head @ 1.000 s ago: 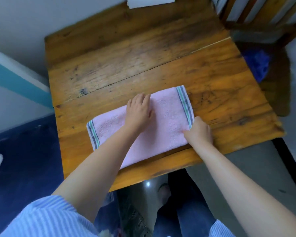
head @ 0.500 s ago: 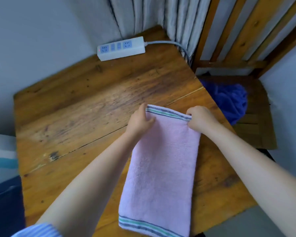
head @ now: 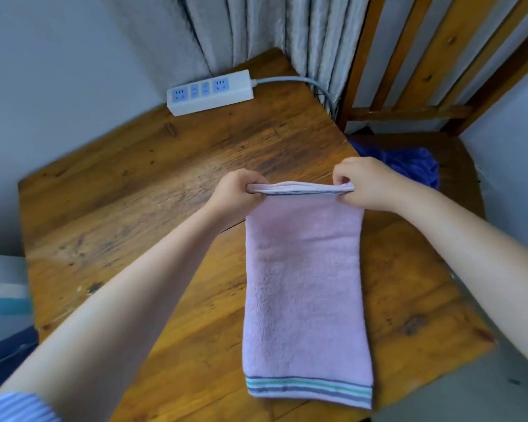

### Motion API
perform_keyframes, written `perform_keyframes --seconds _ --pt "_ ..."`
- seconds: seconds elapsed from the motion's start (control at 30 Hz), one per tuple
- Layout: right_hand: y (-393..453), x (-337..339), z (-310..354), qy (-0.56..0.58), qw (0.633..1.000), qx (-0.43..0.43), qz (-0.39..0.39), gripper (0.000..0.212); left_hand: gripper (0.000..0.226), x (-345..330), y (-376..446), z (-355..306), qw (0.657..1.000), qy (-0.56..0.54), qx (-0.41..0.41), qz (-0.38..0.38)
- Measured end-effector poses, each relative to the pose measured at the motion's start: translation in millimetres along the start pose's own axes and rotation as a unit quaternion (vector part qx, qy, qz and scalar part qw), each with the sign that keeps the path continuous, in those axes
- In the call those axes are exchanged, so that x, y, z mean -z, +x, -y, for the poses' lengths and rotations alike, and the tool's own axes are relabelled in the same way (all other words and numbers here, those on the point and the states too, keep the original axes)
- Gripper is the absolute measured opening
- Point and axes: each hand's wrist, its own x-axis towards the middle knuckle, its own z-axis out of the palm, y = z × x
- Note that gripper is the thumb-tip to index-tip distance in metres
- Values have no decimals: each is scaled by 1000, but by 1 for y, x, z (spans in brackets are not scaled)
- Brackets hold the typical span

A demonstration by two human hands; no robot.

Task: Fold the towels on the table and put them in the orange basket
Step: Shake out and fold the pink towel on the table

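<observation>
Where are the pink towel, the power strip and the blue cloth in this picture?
pink towel [head: 305,287], head view, middle of its flat pink face.
power strip [head: 211,92], head view, top face between the sockets.
blue cloth [head: 409,166], head view, its bunched middle.

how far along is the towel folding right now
Done: the pink towel is already doubled lengthwise into a narrow strip on the table. In hand: the left hand and right hand pinch its far end, lifted. Left: finishing the fold and basketing it; no orange basket is in view.
</observation>
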Motion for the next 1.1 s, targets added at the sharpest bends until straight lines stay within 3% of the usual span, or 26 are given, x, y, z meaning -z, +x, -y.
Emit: perform_keyframes --seconds 0.13,0.33,0.6,0.73,0.83,1.1 --pt "-51 -1 21 -7 999 45 -25 29 12 14 -44 1 989 76 -126 27" --pt "-125 -39 51 -39 993 104 -29 24 11 8 -119 10 939 178 -268 125" --pt "-197 -109 69 -97 981 132 -108 32 11 -32 -192 40 885 262 -340 181" --pt "-217 -131 77 -142 976 127 -107 35 14 -41 -212 50 854 309 -361 213" --pt "-223 -143 78 -164 974 119 -102 34 17 -46 -221 57 839 295 -415 192" --pt "-223 -171 76 -203 966 113 -118 40 26 -88 -221 83 828 416 -313 208"
